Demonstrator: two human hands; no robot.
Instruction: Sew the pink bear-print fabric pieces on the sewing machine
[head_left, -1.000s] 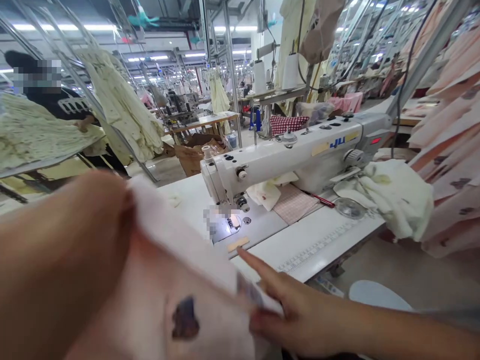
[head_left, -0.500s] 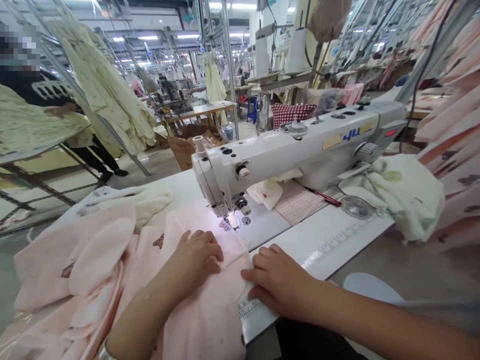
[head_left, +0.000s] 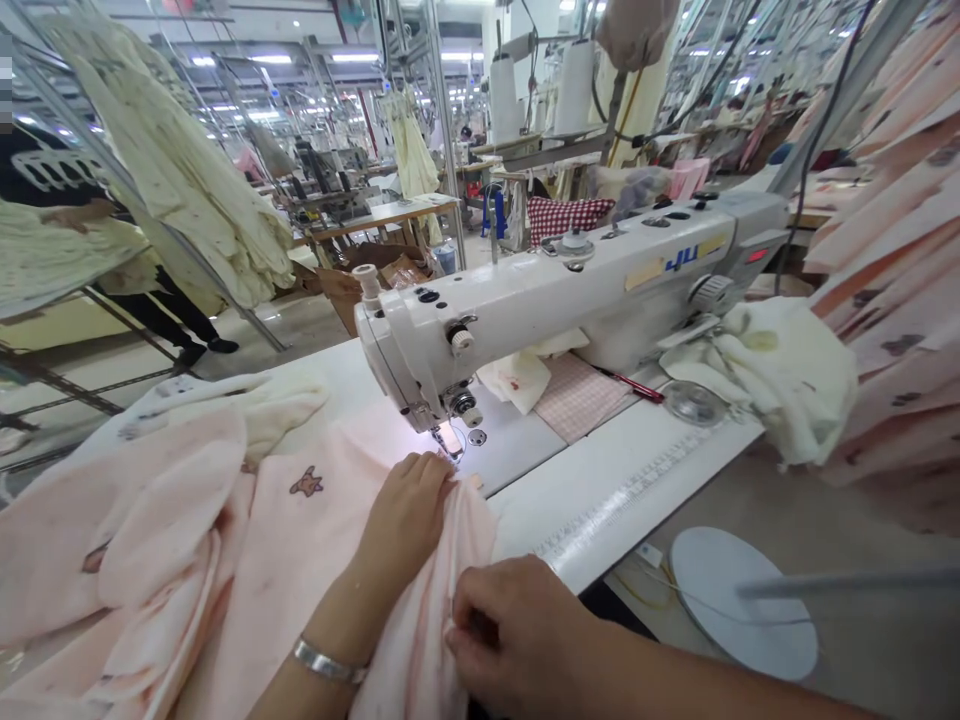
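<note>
Pale pink fabric [head_left: 292, 545] with small bear prints lies across the left of the table and up to the needle area of a white sewing machine [head_left: 525, 300]. Just in front of the lit presser foot [head_left: 448, 440], my left hand [head_left: 411, 505] has its fingers closed together on the fabric; its fingertips are partly hidden. Nearer to me, my right hand [head_left: 514, 625] pinches the fabric's right-hand edge between thumb and curled fingers. Between the two hands the cloth hangs in lengthwise folds.
A pink checked cloth [head_left: 581, 400] and a red pen [head_left: 637, 388] lie under the machine arm. Cream cloth [head_left: 772, 370] bunches at the right end. Pink pieces [head_left: 892, 300] hang at far right. A person [head_left: 82, 215] stands at left beside hanging cream garments [head_left: 172, 160].
My left hand has moved closer to the presser foot. My right hand has come down toward me and now pinches the fabric edge, which is gathered into folds. The view has shifted slightly.
</note>
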